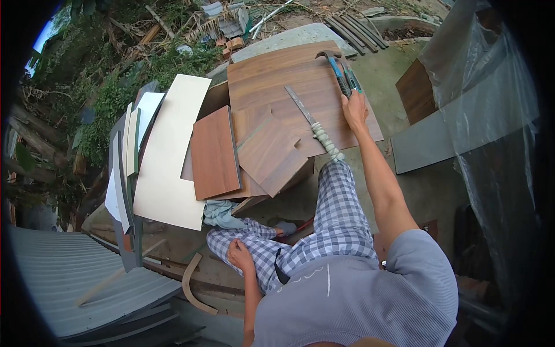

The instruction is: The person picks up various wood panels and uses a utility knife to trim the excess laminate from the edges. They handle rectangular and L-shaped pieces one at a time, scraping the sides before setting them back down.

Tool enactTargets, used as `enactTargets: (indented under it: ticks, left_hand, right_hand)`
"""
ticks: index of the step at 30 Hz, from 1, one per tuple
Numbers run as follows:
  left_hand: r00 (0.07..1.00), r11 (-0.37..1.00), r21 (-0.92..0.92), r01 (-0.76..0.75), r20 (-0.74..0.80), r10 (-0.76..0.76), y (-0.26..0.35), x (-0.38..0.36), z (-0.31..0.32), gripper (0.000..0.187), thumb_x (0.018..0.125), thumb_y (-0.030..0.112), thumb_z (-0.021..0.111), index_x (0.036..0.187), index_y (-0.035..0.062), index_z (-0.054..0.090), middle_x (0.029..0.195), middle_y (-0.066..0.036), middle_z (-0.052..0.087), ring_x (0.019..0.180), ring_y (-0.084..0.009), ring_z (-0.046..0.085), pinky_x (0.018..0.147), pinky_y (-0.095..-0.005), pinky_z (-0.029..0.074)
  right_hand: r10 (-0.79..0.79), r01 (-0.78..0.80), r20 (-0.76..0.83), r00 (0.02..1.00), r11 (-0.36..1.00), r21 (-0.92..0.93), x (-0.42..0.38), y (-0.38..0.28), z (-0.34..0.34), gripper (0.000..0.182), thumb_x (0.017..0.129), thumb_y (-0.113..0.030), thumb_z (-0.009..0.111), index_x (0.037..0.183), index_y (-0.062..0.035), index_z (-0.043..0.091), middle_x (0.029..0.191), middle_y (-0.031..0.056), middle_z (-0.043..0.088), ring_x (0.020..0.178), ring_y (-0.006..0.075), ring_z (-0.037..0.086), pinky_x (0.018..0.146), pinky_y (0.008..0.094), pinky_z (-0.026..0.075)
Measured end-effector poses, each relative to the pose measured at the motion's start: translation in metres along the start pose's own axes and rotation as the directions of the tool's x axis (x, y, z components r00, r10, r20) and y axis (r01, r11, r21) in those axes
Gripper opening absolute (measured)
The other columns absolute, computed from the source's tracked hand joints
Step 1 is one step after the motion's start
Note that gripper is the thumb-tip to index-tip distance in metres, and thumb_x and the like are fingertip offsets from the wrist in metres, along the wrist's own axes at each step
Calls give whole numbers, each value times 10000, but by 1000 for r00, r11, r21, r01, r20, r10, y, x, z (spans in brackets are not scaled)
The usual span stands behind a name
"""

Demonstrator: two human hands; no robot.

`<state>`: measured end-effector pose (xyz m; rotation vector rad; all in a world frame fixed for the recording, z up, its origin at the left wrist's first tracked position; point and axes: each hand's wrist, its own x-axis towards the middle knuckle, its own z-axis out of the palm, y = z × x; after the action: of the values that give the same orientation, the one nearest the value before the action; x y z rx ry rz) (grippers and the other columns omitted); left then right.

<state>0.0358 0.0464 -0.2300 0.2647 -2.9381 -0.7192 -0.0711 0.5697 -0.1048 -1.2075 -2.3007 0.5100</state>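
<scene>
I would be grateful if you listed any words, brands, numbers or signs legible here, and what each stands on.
No text can be read.
Grey shirt: pale marks on the front, too unclear to read.
Hammer: any marking is too small to tell.

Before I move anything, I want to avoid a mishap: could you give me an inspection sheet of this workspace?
Surface: large wood-look board, partly covered by smaller pieces.
Job's things: hammer and teal tool at the right hand; blade with wrapped handle on the board, handle end by the knee.
Clutter: red-brown panel, notched piece, pale panel, crumpled cloth.
Hands: right grips the hammer; left rests by the thigh, nothing visible in it.
Cables: nothing seen that is clearly one.
Surroundings: plants beyond the pale panel, corrugated sheet, clear plastic.
</scene>
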Motion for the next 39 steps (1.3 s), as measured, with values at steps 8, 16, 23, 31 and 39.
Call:
enactTargets:
  ticks: [8, 16, 23, 31, 39]
  left_hand:
    - [997, 997, 34, -76, 28, 75, 9, -3, -9, 210, 828, 182, 568, 937, 28, 658, 875, -133, 655, 810, -320, 570, 772, -420, 423]
    - [992, 997, -30, 64, 107, -61, -11, -8, -16, 234, 843, 183, 540, 972, 14, 637, 906, -171, 635, 871, -323, 559, 790, -414, 419]
    - [989, 997, 50, 60, 132, -66, 23, -10, -23, 225, 840, 166, 552, 990, 17, 628, 870, -153, 616, 858, -296, 526, 797, -397, 420]
    - [987, 982, 178, 67, 131, -91, 26, -13, -29, 210, 832, 146, 557, 987, 20, 624, 885, -138, 619, 892, -300, 529, 820, -401, 409]
    - [990, 964, 262, 31, 127, -66, 38, -20, -31, 175, 826, 117, 563, 957, 12, 612, 890, -143, 603, 867, -315, 526, 804, -409, 399]
  right_hand:
    - [109, -74, -44, 993, 871, 486, -3, 64, -103, 517, 858, -353, 583, 1241, -16, 501, 852, 108, 592, 809, 220, 586, 709, 345, 472]
    - [510, -546, 363, 780, 270, 793, 42, 245, -54, 243, 914, -285, 520, 828, -85, 412, 669, 11, 470, 464, 74, 423, 380, 205, 354]
    - [553, -842, 783, 285, -245, 480, -32, 284, 128, 126, 901, -207, 375, 843, -96, 394, 550, 34, 405, 433, 109, 406, 351, 222, 315]
    - [400, -554, 909, 118, -733, 394, -117, 221, 264, 245, 852, -347, 584, 914, -112, 553, 706, 40, 581, 564, 146, 565, 447, 248, 452]
    - [395, -562, 905, 157, -718, 411, -156, 203, 287, 246, 861, -336, 571, 965, -114, 548, 783, 45, 585, 642, 158, 575, 507, 274, 468]
